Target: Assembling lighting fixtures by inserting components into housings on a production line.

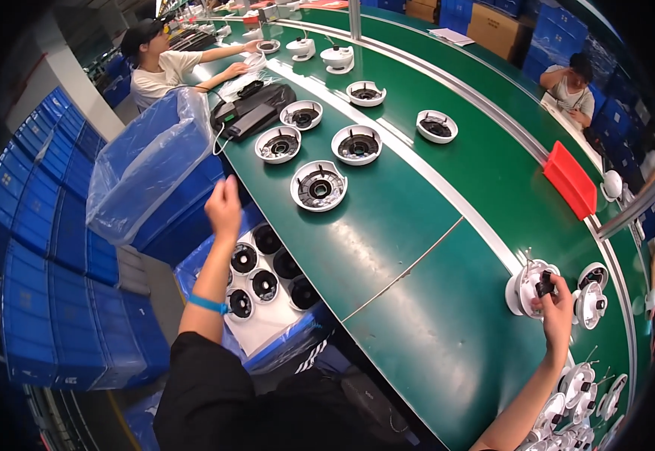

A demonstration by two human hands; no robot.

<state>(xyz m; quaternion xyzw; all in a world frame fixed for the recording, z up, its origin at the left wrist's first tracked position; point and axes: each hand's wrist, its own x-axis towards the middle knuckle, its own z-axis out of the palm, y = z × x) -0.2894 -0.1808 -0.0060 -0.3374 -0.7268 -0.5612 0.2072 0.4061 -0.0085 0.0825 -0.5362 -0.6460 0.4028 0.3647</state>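
My right hand (558, 307) grips a white round housing (523, 290) at the right of the green bench, its fingers closed around a black part (544, 284) on that piece. Raised beside the bench's left edge, my left hand (224, 204) has its fingers curled together. Whether anything small is in them is hidden. Close to that hand, a blue crate (291, 336) holds several white round pieces with black centres (264, 285). Several open white bowl-shaped housings with black insides stand on the bench, the nearest one (319, 186) to the right of my left hand.
More white housings (579, 391) crowd the lower right. A black bag-like item (251, 113) lies on the bench. Blue crates (49, 316), one lined with clear plastic (151, 161), stand left. A red tray (570, 179) is at the right. One co-worker (164, 68) sits at the far left, another at the far right.
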